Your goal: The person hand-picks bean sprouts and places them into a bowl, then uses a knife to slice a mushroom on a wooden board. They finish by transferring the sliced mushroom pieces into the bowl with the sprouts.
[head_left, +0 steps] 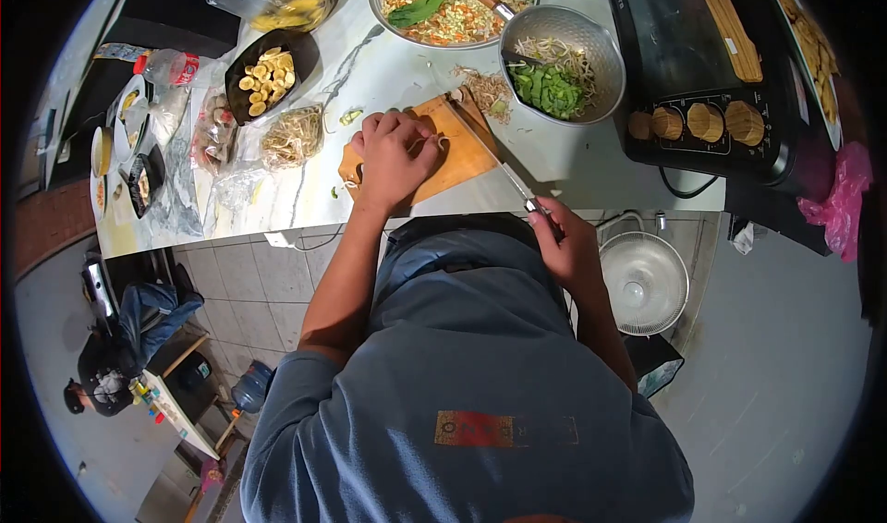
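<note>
A wooden cutting board lies near the counter's front edge. My left hand rests on it, fingers bent and pressed together over pale shreds; what lies under them is hidden. My right hand is wrapped round the dark handle of a knife, right of the board. The blade points up and left across the board's right part. Behind the board lies a small heap of brownish shreds. A metal bowl with bean sprouts and chopped greens stands at the back right.
A tray of chopped vegetables stands behind. Left are a black dish of yellow slices, a bag of sprouts and a bottle. A black stove stands right. Another person sits far left.
</note>
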Demonstrator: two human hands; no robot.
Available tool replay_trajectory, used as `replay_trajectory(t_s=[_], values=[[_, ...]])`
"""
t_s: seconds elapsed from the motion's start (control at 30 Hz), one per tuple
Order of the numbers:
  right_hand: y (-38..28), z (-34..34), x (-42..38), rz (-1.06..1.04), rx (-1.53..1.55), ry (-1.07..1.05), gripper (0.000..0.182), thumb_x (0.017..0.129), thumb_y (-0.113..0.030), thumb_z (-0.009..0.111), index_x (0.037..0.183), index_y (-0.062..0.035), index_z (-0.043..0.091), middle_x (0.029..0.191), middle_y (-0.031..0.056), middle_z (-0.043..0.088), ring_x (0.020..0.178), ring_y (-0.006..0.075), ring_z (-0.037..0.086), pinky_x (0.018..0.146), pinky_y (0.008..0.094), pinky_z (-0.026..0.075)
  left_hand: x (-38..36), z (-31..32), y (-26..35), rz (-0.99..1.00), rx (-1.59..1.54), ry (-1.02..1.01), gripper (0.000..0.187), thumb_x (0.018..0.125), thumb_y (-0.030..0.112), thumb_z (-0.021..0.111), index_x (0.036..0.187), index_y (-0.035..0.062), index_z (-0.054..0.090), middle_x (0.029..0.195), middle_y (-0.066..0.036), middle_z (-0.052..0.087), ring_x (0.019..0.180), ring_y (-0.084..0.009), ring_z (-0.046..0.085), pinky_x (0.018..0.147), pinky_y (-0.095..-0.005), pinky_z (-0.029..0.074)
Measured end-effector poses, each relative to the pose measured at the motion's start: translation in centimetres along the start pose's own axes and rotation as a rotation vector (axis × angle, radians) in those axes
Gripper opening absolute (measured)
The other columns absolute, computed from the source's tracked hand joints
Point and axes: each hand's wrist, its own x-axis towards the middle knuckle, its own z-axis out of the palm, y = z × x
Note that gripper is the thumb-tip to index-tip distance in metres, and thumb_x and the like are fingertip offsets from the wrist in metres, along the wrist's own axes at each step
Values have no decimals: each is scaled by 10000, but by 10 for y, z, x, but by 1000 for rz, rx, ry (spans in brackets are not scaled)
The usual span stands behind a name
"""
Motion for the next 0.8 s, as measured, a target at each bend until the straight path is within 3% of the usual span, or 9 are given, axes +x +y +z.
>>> replay_trajectory(t_s=[0.57,0.63,0.8], values=[[-2,6,-5,-26,-66,-54,251,952,-120,661,1172,1,666,748,29,637,632,69,500,585,248,413,-6,10,3,-23,38,24,132,774,237,744,840,123,732,1049,-36,634,1098,-302,484,916,-463,309],[-6,3,-4,26,-81,-80,279,935,-181,696,1155,-10,675,921,194,723,803,300,724,710,345,536,-7,11,2,-29,34,22,130,773,237,745,837,124,732,1053,-36,634,1104,-302,482,919,-466,310],[-9,3,-4,29,-100,-88,275,932,-177,697,1149,-8,677,914,192,721,801,299,724,707,345,536,-7,11,3,-41,24,12,133,774,239,744,838,123,733,1053,-36,634,1108,-302,480,921,-468,312]])
